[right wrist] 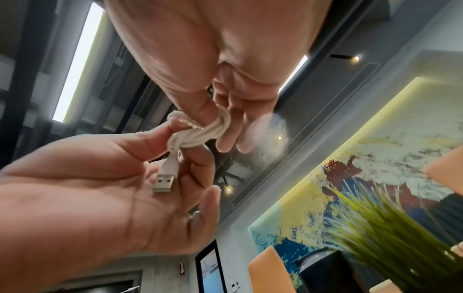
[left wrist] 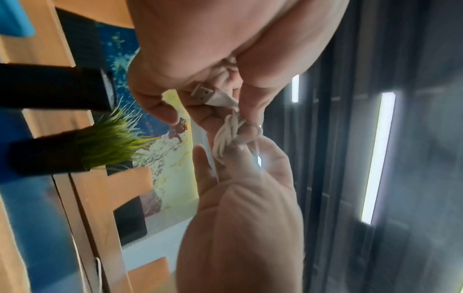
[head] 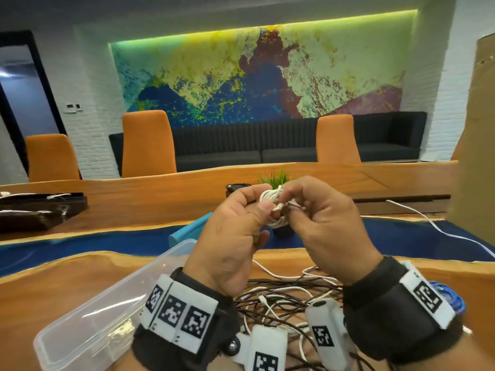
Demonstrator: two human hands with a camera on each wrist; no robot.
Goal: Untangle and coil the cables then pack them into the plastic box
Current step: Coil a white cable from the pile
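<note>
A small white cable coil (head: pixel 272 203) is held up above the table between both hands. My left hand (head: pixel 261 202) pinches it between thumb and fingers, and its USB plug (right wrist: pixel 165 182) hangs over that palm. My right hand (head: pixel 292 202) pinches the coil's other side with thumb and fingertips. The left wrist view shows the coil (left wrist: pixel 228 134) and the plug (left wrist: pixel 205 93) under my left hand (left wrist: pixel 200 115), with my right hand (left wrist: pixel 240 150) below it. A clear plastic box (head: pixel 101 317) lies open at lower left. A tangle of black and white cables (head: pixel 284 295) lies under my wrists.
A teal lid (head: pixel 187 231) lies beyond the box. A potted grass plant (head: pixel 278 180) stands right behind the hands. One loose white cable (head: pixel 442 231) trails off to the right, and a blue cable bundle (head: pixel 455 298) sits by my right wrist. Dark trays (head: pixel 34 212) are at far left.
</note>
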